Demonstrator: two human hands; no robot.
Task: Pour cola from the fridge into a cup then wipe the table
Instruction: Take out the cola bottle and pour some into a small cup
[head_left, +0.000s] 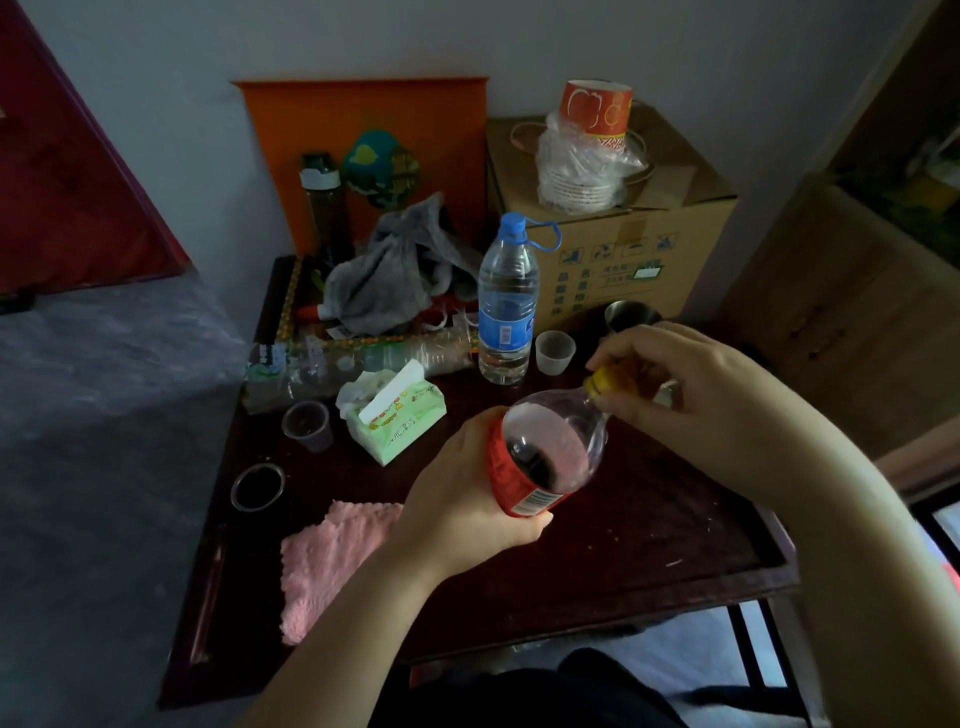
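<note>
My left hand (462, 499) grips the red-labelled body of a cola bottle (545, 452), which is tilted with its neck toward the upper right above the dark wooden table (649, 519). My right hand (691, 384) pinches its yellow cap (602, 384). A little dark cola lies in the bottle. A small clear plastic cup (555, 352) stands just beyond the cap. A second plastic cup (307, 426) with dark residue stands to the left. A pink cloth (327, 561) lies on the table's front left, partly under my left forearm.
A water bottle (506, 306) with a blue cap stands near the clear cup. A green tissue pack (395, 421), a metal ring (257, 487), a metal cup (631, 314), a grey rag (389, 270) on a cluttered tray and a cardboard box (613, 228) with stacked paper cups crowd the back.
</note>
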